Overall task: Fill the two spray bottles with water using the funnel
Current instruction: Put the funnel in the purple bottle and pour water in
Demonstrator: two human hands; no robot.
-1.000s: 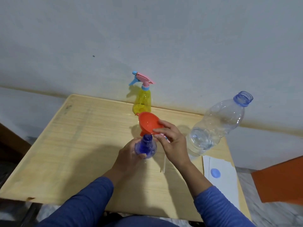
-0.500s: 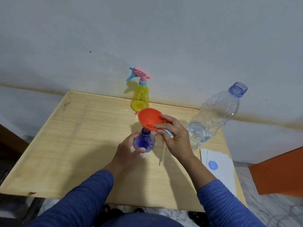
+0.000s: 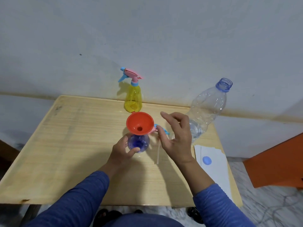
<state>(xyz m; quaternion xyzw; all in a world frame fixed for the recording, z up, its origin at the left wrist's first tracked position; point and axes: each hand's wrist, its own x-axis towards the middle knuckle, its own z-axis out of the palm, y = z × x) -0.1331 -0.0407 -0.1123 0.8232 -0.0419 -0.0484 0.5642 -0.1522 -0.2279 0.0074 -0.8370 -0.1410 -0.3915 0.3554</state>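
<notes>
An orange funnel sits in the neck of a blue spray bottle at the middle of the wooden table. My left hand grips that bottle's body from the left. My right hand hovers just right of the funnel, fingers loosely spread and holding nothing. Behind it the bottle's pink and blue spray head lies on the table, its white tube stretching toward me. A yellow spray bottle with its trigger head on stands at the back. A large clear water bottle, uncapped and partly filled, stands at the right.
White paper with a blue cap on it lies at the table's right edge. An orange object stands on the floor to the right. The wall runs close behind the table. Sandalled feet show below the front edge.
My right hand has let go of the funnel and opened, drawing back to the right. The funnel now stands in the blue bottle's neck.
</notes>
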